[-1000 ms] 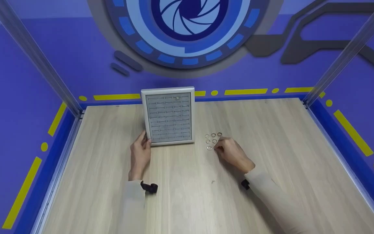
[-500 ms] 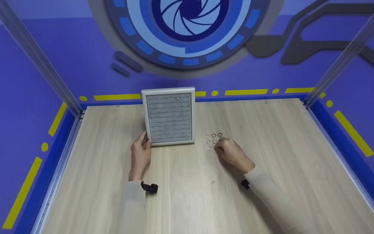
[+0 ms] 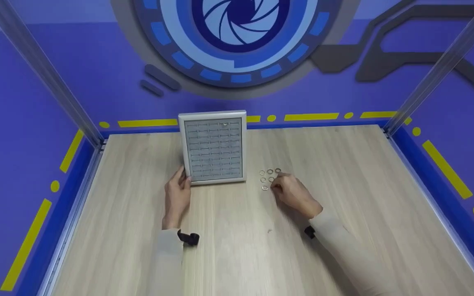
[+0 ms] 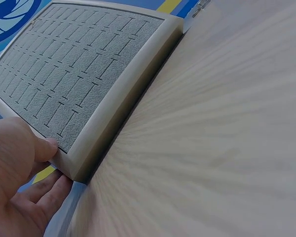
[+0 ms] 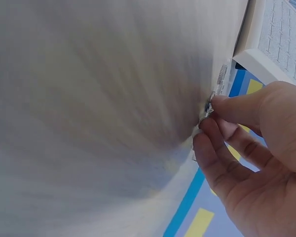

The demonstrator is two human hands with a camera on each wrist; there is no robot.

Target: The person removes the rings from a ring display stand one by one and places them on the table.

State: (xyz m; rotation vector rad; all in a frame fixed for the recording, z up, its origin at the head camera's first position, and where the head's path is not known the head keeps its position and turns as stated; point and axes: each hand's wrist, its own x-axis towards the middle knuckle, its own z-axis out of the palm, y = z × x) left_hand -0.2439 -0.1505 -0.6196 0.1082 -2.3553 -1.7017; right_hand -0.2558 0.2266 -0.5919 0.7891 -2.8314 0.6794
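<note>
A ring display board (image 3: 244, 148) with a white frame and a grey slotted pad stands tilted back on the table. One small ring (image 3: 224, 124) sits in its top row. My left hand (image 3: 177, 197) grips the board's lower left corner, its thumb (image 4: 48, 148) on the front and its fingers behind. Right of the board, my right hand (image 3: 294, 193) is at the table, thumb and fingertips pinching a small silver ring (image 5: 205, 116), mostly hidden by the fingers. Several loose rings lie by that hand in short rows, among them a ring (image 3: 265, 188) nearest me.
The light wooden table (image 3: 228, 246) has metal rails along its sides, such as the right rail (image 3: 438, 193). Blue printed walls (image 3: 97, 78) stand at the back and both sides. Black straps with small devices are on both wrists, as at the left wrist strap (image 3: 188, 237).
</note>
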